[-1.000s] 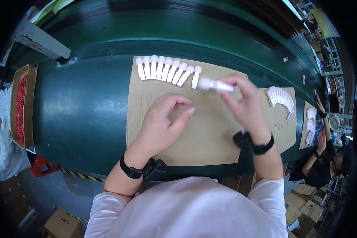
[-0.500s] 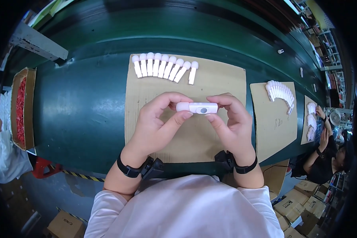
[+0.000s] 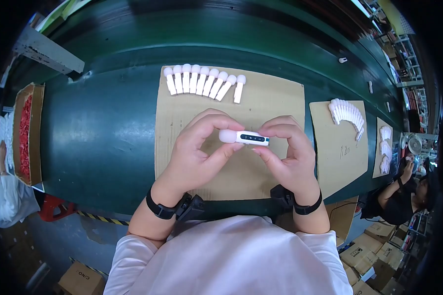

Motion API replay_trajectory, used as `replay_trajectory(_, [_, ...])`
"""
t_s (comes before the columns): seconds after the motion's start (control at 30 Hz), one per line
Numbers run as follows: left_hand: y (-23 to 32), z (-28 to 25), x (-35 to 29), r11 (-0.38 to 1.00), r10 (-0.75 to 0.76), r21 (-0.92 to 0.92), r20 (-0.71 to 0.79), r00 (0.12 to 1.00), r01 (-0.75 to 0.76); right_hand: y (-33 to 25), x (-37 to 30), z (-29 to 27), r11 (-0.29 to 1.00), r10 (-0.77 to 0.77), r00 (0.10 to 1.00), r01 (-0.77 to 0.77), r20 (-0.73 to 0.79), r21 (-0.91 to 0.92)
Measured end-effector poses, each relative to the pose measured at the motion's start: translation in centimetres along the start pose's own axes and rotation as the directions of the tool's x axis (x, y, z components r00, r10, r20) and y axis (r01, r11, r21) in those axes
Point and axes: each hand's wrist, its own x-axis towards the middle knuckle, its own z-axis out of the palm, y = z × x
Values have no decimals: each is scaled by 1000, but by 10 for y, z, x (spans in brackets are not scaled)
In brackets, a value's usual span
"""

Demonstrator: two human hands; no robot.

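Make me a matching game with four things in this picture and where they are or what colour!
Column one
1. Gadget with black panel
2. Red pieces
3. Row of white gadgets
4. Table

Column two
A. In the box at far left
B. Green
C. Along the cardboard sheet's far edge
D. Between the left hand and right hand

Pairs: 1-D, 2-A, 3-C, 4-B

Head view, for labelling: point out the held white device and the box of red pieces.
Held white device (image 3: 246, 137), head view: its dark panel.
Box of red pieces (image 3: 37, 132), head view: its right wall.
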Motion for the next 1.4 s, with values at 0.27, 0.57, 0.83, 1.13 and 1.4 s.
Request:
replay_trajectory(0.27, [-6, 6, -1, 984, -6, -178, -24, 1000, 1, -6, 10, -8, 995, -25, 993, 35, 118, -90])
replay_trajectory(0.57, [-10, 11, 2, 922, -208, -333, 7, 978, 198, -3, 31, 3, 965, 198, 967, -221, 159, 143])
replay_trajectory(0.83, [-21, 11, 2, 922, -268, 279, -40, 962, 269, 62, 62, -12, 857, 495, 849, -512, 185, 60])
replay_trajectory(1.13, [-28, 9, 1, 871, -209, 449, -29, 977, 200, 102, 84, -7, 811, 577, 803, -543, 149, -217])
replay_trajectory(1.4, [-26, 9, 1, 846, -246, 487, -4, 969, 217, 110, 85, 0, 822, 565, 808, -533, 169, -201])
